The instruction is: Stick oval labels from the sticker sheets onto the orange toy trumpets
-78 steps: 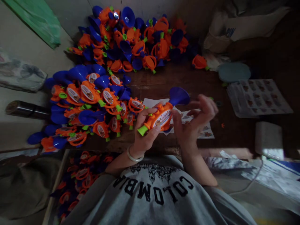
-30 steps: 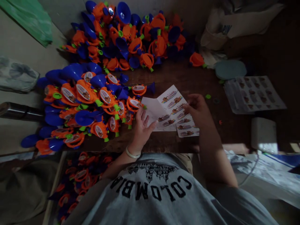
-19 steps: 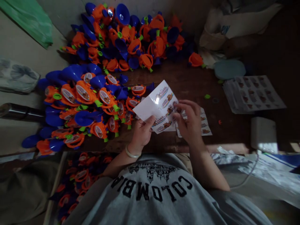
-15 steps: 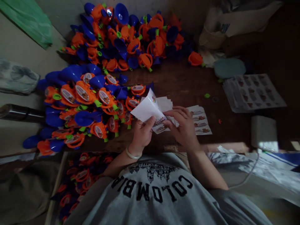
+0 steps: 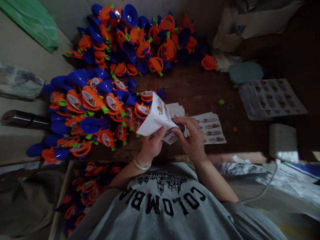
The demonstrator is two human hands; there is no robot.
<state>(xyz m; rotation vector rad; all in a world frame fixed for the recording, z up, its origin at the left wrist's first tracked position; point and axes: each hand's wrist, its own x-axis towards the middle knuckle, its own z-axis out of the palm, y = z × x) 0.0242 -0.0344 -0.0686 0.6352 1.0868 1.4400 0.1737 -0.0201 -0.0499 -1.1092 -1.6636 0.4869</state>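
Head view: left hand (image 5: 152,145) pinches a sticker sheet (image 5: 156,118), thumb on top, fingers curled under it; the sheet folds upward so its white back faces the camera, with a few printed stickers visible at its top edge. Right hand (image 5: 191,138) sits just beside it, fingertips (image 5: 178,125) pressed together on the lower right part of the sheet, pinching at a sticker; exact grip partly hidden by the hand itself. The sheet is held just above the near edge of the bench (image 5: 195,90), roughly mid-width. A second sticker sheet (image 5: 211,128) lies flat on the bench just right of the right hand, not touched. Labelled horns (image 5: 100,110), orange and blue, are piled along the left edge, the nearest almost touching the held sheet. Unlabelled horns (image 5: 145,40) are heaped at the far left corner. More sticker sheets (image 5: 272,98) lie toward the right edge, with a pale round lid (image 5: 246,71) behind them and a white box (image 5: 283,141) near the near right corner.
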